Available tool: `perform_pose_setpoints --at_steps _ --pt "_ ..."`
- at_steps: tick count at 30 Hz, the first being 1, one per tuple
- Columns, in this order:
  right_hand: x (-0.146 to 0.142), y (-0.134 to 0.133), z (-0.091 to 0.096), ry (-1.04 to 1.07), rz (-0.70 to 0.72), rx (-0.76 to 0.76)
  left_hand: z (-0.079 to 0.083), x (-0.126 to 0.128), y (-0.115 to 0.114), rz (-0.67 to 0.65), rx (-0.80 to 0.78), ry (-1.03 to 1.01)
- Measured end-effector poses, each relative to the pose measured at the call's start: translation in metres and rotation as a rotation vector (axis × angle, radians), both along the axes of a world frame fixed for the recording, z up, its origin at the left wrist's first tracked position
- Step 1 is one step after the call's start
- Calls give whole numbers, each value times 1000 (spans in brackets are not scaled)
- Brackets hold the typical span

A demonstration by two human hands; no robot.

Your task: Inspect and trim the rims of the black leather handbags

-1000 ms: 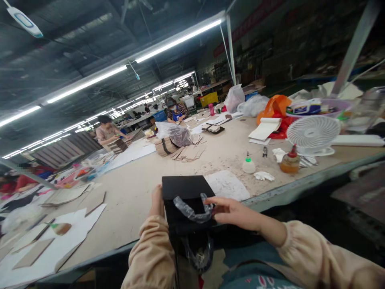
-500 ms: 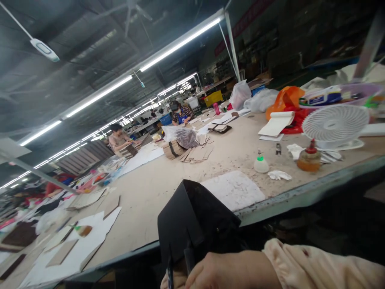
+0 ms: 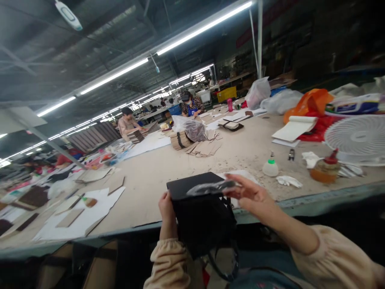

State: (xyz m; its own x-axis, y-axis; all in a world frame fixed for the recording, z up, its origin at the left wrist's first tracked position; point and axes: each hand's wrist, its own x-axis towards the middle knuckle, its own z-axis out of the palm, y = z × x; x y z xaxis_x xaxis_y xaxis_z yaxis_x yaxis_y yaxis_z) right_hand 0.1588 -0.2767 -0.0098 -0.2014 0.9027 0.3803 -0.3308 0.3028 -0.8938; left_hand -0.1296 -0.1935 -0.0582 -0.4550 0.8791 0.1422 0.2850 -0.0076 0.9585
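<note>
A black, boxy bag (image 3: 201, 216) is held up at the table's front edge, a dark strap loop (image 3: 230, 267) hanging below it. My left hand (image 3: 167, 206) grips its left side, with the fingers partly hidden behind it. Across the top of the bag lies a long greyish piece wrapped in clear plastic (image 3: 207, 188), perhaps a handle. The fingers of my right hand (image 3: 251, 196) pinch the right end of this wrapped piece. Close to that hand, a pale, stained sheet (image 3: 245, 175) rests partly hidden on the table.
On the table (image 3: 144, 186) to the right are a green-capped bottle (image 3: 270, 167), a red-topped glue bottle (image 3: 325, 170), a white glove (image 3: 289, 181) and a white fan (image 3: 355, 138). Stacked brown pieces (image 3: 180, 140) stand farther back. Two people work beyond, one in an apron (image 3: 192, 107).
The bag has been turned and raised, and its flat top now faces up. My left hand has come into clear view on its left side. My right hand has risen to the wrapped piece.
</note>
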Motion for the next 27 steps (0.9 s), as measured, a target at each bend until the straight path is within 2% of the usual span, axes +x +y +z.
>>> perform_pose_setpoints --at_steps 2,4,6,10,15,18,22,24,27 --pt "22 16 -13 77 -163 -104 13 -7 12 11 45 111" --pt "38 32 -31 122 -345 -235 27 -7 18 -1 63 330" --pt "48 43 -52 183 -462 -341 40 2 22 -29 45 553" --pt "62 46 -96 307 -573 -487 53 28 33 -174 -18 787" --pt "78 31 -136 319 -628 -556 59 55 48 -418 -7 872" --pt "83 21 -150 302 -630 -569 64 73 59 -486 -20 965" --pt "90 8 -161 257 -565 -622 69 97 71 -403 -146 1171" --pt "99 2 -165 203 -542 -642 71 107 73 -371 -159 1258" --pt "119 -2 -165 -23 -673 -605 72 117 72 -372 -142 1317"
